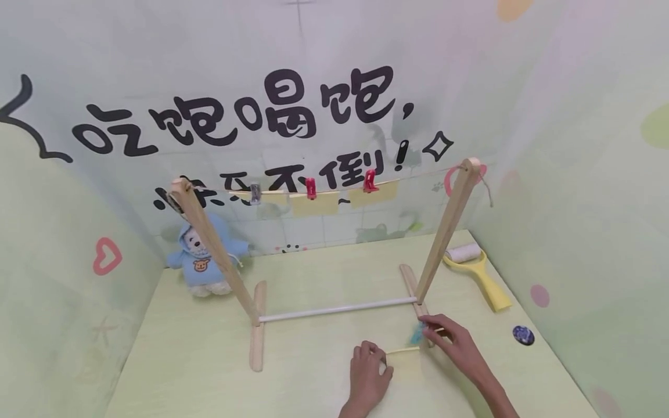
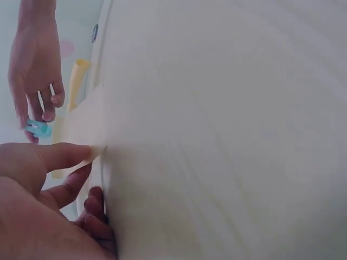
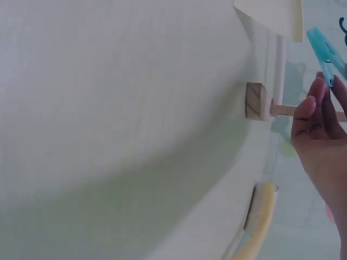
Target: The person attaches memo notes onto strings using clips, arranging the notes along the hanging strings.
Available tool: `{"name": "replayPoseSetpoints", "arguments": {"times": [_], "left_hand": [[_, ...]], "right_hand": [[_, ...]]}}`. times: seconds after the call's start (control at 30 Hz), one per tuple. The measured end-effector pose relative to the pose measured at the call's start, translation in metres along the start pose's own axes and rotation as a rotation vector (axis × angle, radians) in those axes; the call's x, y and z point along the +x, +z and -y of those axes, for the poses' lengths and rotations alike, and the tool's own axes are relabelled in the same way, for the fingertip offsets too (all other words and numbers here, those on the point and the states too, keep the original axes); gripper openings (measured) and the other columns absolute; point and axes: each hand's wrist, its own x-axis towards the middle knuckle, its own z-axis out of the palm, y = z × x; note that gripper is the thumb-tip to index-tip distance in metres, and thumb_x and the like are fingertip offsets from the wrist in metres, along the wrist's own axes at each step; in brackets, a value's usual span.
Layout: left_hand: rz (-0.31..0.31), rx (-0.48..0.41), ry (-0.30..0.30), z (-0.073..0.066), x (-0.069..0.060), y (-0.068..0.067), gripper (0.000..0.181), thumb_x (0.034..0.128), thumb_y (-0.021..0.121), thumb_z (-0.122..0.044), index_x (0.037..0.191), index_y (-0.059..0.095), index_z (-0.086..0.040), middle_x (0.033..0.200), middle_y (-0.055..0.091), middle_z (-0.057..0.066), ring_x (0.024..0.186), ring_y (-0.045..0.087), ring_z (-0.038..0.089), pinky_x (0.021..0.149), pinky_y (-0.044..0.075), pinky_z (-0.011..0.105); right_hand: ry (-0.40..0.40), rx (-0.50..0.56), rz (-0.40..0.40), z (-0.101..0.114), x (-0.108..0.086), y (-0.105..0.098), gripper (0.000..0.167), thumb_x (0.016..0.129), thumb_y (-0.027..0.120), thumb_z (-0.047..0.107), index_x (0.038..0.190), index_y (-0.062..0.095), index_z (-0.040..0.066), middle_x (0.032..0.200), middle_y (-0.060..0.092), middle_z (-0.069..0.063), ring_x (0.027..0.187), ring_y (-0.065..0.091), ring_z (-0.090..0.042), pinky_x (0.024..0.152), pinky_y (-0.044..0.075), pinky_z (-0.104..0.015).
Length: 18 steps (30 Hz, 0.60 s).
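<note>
My left hand (image 1: 367, 376) is low over the front of the table and pinches the edge of a pale yellow paper note (image 1: 406, 367) between thumb and fingertip. In the left wrist view the note (image 2: 87, 122) is tilted up off the tabletop. To its right, my right hand (image 1: 462, 348) pinches a light blue clothespin (image 3: 323, 47) by one end. The clothespin is just beyond the note's far edge, apart from it, near the right foot of a wooden rack (image 1: 441, 238).
A string (image 1: 340, 190) spans the rack's posts, with a grey clip (image 1: 255, 193) and red clips (image 1: 311, 188) holding yellow notes. A plush toy (image 1: 206, 261) sits behind the left post. At right lie a yellow lint roller (image 1: 486, 278) and a dark blue oval object (image 1: 523, 335).
</note>
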Motion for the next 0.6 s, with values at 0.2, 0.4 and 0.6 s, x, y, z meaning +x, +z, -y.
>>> {"name": "replayPoseSetpoints", "arguments": {"times": [0.2, 0.4, 0.6], "left_hand": [[0.103, -0.334, -0.127, -0.004, 0.010, -0.015, 0.011, 0.0924, 0.081, -0.005, 0.087, 0.073, -0.009, 0.074, 0.066, -0.006, 0.064, 0.042, -0.001, 0.061, 0.036, 0.020], [0.043, -0.490, -0.151, 0.012, 0.020, -0.008, 0.004, 0.0962, 0.081, -0.015, 0.095, 0.082, -0.012, 0.079, 0.070, -0.013, 0.068, 0.056, -0.001, 0.063, 0.046, 0.018], [-0.121, -0.540, -0.055, 0.000, 0.040, -0.025, 0.013, 0.0991, 0.083, -0.026, 0.099, 0.083, -0.013, 0.089, 0.074, -0.006, 0.077, 0.061, 0.006, 0.069, 0.047, 0.024]], "right_hand": [[-0.073, -0.013, 0.006, 0.020, 0.012, -0.019, 0.031, 0.100, 0.074, -0.003, 0.131, 0.071, -0.002, 0.104, 0.073, -0.011, 0.094, 0.063, 0.000, 0.080, 0.056, -0.021], [-0.294, -0.021, 0.033, 0.050, 0.027, -0.039, 0.039, 0.091, 0.075, -0.018, 0.124, 0.070, 0.002, 0.117, 0.068, -0.006, 0.104, 0.062, -0.006, 0.079, 0.053, -0.020], [-0.494, -0.090, -0.073, 0.092, 0.043, -0.059, 0.027, 0.092, 0.081, -0.007, 0.117, 0.073, 0.002, 0.129, 0.060, -0.009, 0.121, 0.052, -0.007, 0.079, 0.045, -0.022]]}}
